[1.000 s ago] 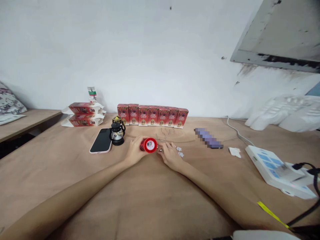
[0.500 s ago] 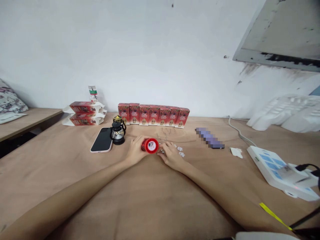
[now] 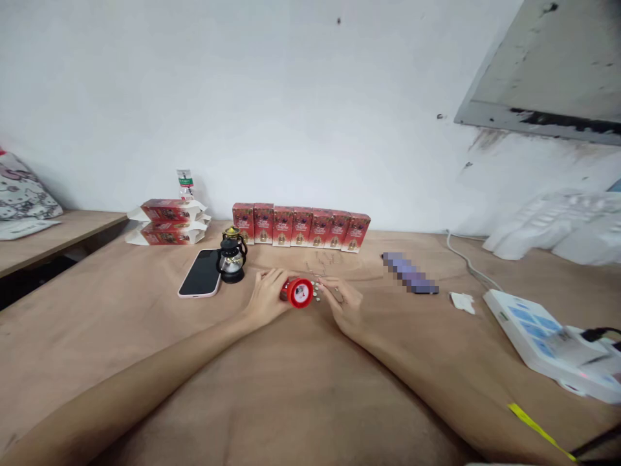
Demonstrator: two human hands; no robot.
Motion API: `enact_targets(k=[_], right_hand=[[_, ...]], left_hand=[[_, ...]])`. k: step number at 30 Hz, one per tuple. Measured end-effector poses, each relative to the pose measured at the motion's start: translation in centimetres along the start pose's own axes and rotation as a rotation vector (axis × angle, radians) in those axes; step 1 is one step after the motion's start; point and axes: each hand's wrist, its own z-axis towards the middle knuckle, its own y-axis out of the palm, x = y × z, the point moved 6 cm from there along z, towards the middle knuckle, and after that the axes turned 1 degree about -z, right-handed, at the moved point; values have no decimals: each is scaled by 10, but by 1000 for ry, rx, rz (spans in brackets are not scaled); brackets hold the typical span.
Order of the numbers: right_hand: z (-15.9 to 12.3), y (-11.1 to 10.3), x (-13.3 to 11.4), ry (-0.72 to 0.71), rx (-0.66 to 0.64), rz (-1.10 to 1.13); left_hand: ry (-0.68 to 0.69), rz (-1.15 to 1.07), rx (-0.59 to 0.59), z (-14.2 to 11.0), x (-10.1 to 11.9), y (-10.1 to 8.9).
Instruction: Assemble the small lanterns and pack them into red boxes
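Note:
In my left hand [image 3: 268,294] is a small red lantern [image 3: 301,294], lying on its side with its round base towards me. A pale disc with a dark patch shows inside the red rim of the base. My right hand [image 3: 345,304] is just right of the lantern, thumb and fingertips brought together low over several small round silvery pieces [image 3: 317,288] on the table. Whether something tiny sits between those fingertips is too small to make out. Black [image 3: 231,261] and gold [image 3: 233,232] lanterns stand upright to the left, the gold one partly hidden.
A phone [image 3: 200,273] lies beside the standing lanterns. Along the wall runs a row of red boxes [image 3: 301,226]; opened red boxes [image 3: 167,232] are stacked at left. On the right are a blurred purple object [image 3: 410,273], a white scrap [image 3: 462,302] and a power strip [image 3: 524,323] with its cable.
My right hand has drawn back slightly from the lantern, its fingers straighter, and the round pieces now show. The lantern's base has turned a little to the right. The view has shifted slightly.

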Motion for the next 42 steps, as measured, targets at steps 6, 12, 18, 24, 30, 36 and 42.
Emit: enact_targets(k=[6,12,18,24,30,36,42], right_hand=[[-2,2,-2,61,27,154],[-3,1,-12,0,15,136],[-2,4,-13,-6,-40,57],[-1,4,-6,98,-26,60],[-8,17,15,369,-132,220],[-6,19,5,339,-176,303],[-6,17,4,351,-153,345]], left_hand=[[59,88,-45,-2,7,2],[98,133,-73,-2,10,5],[97,138,-65,-1,9,5],[31,120,-40,-1,7,2],[-34,88,49,-2,-1,-3],[185,184,156,-8,7,-4],[280,325,206,-11,9,-2]])
